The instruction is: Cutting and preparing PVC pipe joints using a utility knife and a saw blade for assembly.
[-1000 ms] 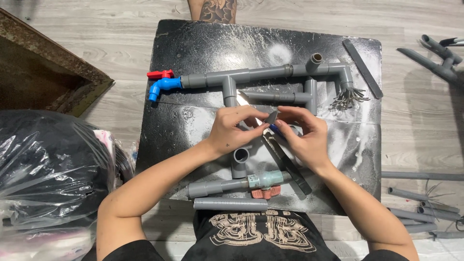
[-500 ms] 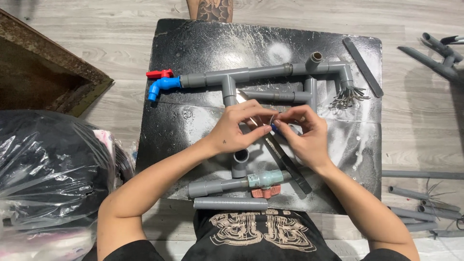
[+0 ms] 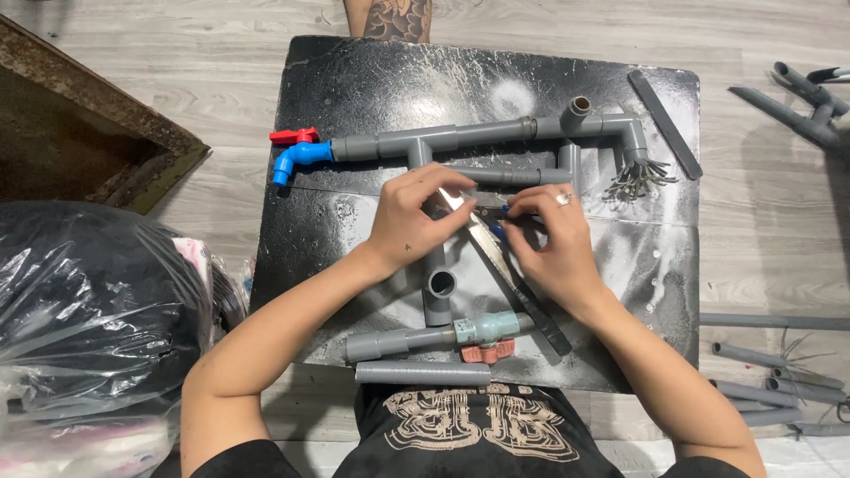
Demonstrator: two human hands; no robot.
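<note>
1. Blade (image 3: 482, 237): a thin metal saw blade lies slantwise on the black desk (image 3: 354, 80), its long axis running from the upper left, under the hands, down to the lower right near the person's body.
2. Both hands meet over the blade's upper end. The left hand (image 3: 416, 217) comes from the left, its fingers (image 3: 447, 180) curled narrow and pinched around the shiny tip.
3. The right hand (image 3: 553, 243) comes from the right, its fingers (image 3: 522, 202) also drawn close, nipping a small blue-tipped piece just beside the blade; what it is I cannot tell.
4. So the blade's upper end sits between the two sets of fingers, touching the left ones, while the rest trails away below the right wrist. Neither hand is clearly nearer; the left has the firmer contact.
5. Just beyond the hands lies a grey pipe frame (image 3: 478, 137) with a blue tap (image 3: 297, 158) at its left end.
6. Nearer the body lie a short pipe with a teal valve (image 3: 485, 329) and a loose pipe (image 3: 423, 373).
</note>
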